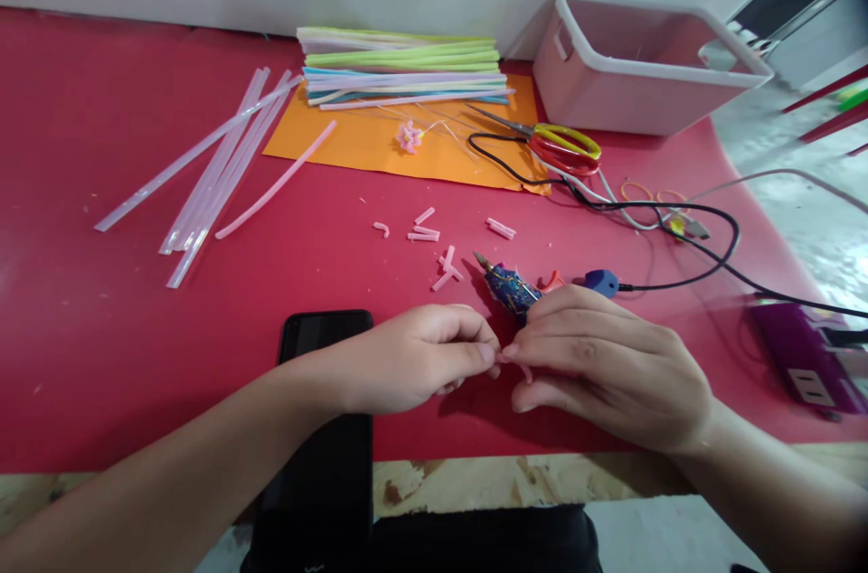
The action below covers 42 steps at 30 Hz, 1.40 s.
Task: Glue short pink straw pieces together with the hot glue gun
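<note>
My left hand [434, 356] pinches one end of a short pink pipe cleaner piece [524, 370] between thumb and fingertips. On its other side, my right hand [603, 365] has its fingertips on the same small piece, with the thumb just below. Part of the piece is hidden by the fingers. Behind my right hand lies a hot glue gun [510, 288] with a blue, glue-stained body and a metal nozzle, its handle covered by the hand. Several cut pink pieces [448, 268] lie just beyond my hands.
A black phone [325, 464] lies under my left forearm. Translucent glue sticks [223, 166] and a pink pipe cleaner [278, 180] are at left. Behind are pipe cleaners [407, 62], a pink flower [409, 137], scissors [562, 148] and a bin [610, 94]. Cables [732, 234] and a purple power strip [800, 356] occupy the right.
</note>
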Available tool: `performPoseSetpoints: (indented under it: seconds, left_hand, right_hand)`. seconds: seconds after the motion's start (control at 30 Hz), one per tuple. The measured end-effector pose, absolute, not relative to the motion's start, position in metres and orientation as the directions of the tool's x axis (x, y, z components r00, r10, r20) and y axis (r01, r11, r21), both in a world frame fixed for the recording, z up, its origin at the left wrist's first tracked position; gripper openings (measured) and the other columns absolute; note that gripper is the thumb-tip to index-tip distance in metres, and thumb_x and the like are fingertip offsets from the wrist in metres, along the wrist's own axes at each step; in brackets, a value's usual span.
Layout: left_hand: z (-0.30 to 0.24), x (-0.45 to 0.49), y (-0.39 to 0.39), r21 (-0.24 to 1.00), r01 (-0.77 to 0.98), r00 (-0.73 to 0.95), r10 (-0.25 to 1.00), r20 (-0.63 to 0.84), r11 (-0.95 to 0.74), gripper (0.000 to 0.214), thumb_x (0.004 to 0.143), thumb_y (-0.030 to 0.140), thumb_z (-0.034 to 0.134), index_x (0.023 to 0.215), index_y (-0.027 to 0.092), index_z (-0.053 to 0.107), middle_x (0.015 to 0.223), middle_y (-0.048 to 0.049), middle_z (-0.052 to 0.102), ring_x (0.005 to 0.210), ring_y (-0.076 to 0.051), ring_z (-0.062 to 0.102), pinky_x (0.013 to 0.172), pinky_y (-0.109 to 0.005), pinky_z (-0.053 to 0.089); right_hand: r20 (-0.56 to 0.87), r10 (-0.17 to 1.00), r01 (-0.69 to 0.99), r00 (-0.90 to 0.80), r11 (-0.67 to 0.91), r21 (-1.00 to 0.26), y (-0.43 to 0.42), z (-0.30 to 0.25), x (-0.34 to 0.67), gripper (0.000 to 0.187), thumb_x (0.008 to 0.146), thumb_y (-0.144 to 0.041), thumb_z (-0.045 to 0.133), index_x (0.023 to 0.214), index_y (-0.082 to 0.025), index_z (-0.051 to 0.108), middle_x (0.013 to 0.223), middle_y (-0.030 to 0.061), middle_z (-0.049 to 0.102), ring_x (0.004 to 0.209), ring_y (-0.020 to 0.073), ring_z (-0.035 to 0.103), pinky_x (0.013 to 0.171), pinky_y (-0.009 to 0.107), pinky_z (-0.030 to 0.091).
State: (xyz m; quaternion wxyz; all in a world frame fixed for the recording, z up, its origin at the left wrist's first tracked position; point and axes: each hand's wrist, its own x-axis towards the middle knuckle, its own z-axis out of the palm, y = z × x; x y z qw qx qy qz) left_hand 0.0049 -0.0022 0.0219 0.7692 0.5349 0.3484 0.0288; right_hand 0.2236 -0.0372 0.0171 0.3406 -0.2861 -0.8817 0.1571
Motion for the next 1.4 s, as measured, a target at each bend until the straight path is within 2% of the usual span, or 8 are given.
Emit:
performPoseSetpoints:
  seconds: [0.33,0.6,0.77,0.87,0.93,1.07,1.2,1.4]
  left_hand:
    - [0.020,0.005,-0.002,0.900,0.331,0.783,0.449,-0.430,0.285,0.019,0.096,0.028,0.051,0.081,0.017,0.054,0.073,0.0032,0.048,0.068,-0.011,0.043,0.064,-0.025,0.036]
    - [0.019,0.004,-0.003,0.884,0.363,0.770,0.439,-0.463,0.295,0.018,0.096,0.028,0.049,0.082,0.017,0.053,0.074,0.0026,0.049,0.068,-0.012,0.045,0.064,-0.025,0.037]
    - [0.017,0.004,-0.003,0.924,0.257,0.783,0.498,-0.371,0.285,0.018,0.097,0.029,0.050,0.082,0.018,0.053,0.075,0.0032,0.050,0.070,-0.011,0.048,0.067,-0.023,0.041]
    - [0.016,-0.002,0.000,0.966,0.220,0.755,0.604,-0.256,0.135,0.020,0.098,0.033,0.050,0.086,0.018,0.055,0.082,0.0011,0.054,0.076,-0.013,0.053,0.072,-0.025,0.044]
    - [0.018,-0.010,0.006,0.961,0.265,0.691,0.710,-0.132,-0.079,0.021,0.099,0.032,0.049,0.085,0.018,0.056,0.085,-0.0005,0.056,0.077,-0.014,0.054,0.073,-0.026,0.045]
    - [0.019,-0.032,0.025,0.724,0.556,0.510,0.855,0.090,-0.408,0.021,0.099,0.026,0.046,0.085,0.017,0.058,0.088,-0.0023,0.056,0.082,-0.017,0.055,0.076,-0.029,0.043]
    - [0.015,-0.051,0.044,0.522,0.775,0.377,0.923,0.072,-0.357,0.022,0.097,0.027,0.046,0.086,0.017,0.061,0.091,-0.0055,0.057,0.086,-0.021,0.058,0.077,-0.033,0.044]
    - [0.006,-0.059,0.052,0.461,0.828,0.360,0.933,-0.001,-0.319,0.025,0.096,0.031,0.048,0.093,0.017,0.068,0.098,-0.0073,0.061,0.092,-0.023,0.062,0.083,-0.036,0.048]
  right_hand:
    - [0.469,0.634,0.405,-0.615,0.764,-0.502,-0.040,0.016,0.224,0.019,0.081,-0.025,0.078,0.096,-0.015,0.072,0.078,0.0038,0.073,0.079,0.0151,0.067,0.077,0.030,0.058]
    - [0.456,0.639,0.420,-0.620,0.761,-0.494,-0.039,0.016,0.223,0.017,0.084,-0.027,0.075,0.099,-0.019,0.070,0.077,0.0021,0.073,0.076,0.0152,0.068,0.078,0.032,0.058]
    - [0.502,0.641,0.413,-0.580,0.763,-0.498,-0.037,0.015,0.224,0.038,0.079,-0.043,0.077,0.106,-0.019,0.067,0.082,0.0040,0.073,0.075,0.0162,0.069,0.074,0.032,0.057]
    - [0.509,0.682,0.453,-0.526,0.731,-0.511,-0.034,0.014,0.232,0.058,0.076,-0.060,0.072,0.116,-0.019,0.064,0.086,0.0068,0.072,0.076,0.0196,0.067,0.071,0.035,0.054]
    - [0.507,0.713,0.472,-0.485,0.701,-0.535,-0.033,0.013,0.238,0.056,0.080,-0.060,0.068,0.119,-0.019,0.063,0.089,0.0080,0.070,0.078,0.0211,0.065,0.072,0.037,0.053]
    - [0.513,0.754,0.515,-0.409,0.655,-0.552,-0.030,0.010,0.244,0.027,0.093,-0.034,0.062,0.116,-0.021,0.064,0.091,0.0078,0.069,0.082,0.0214,0.064,0.073,0.037,0.051]
    - [0.528,0.773,0.556,-0.352,0.626,-0.546,-0.026,0.007,0.245,0.021,0.092,-0.020,0.058,0.112,-0.021,0.064,0.089,0.0059,0.069,0.082,0.0202,0.063,0.074,0.036,0.050]
    - [0.537,0.773,0.581,-0.338,0.620,-0.528,-0.022,0.005,0.246,0.020,0.092,-0.013,0.056,0.108,-0.020,0.065,0.088,0.0052,0.069,0.083,0.0192,0.063,0.076,0.035,0.049]
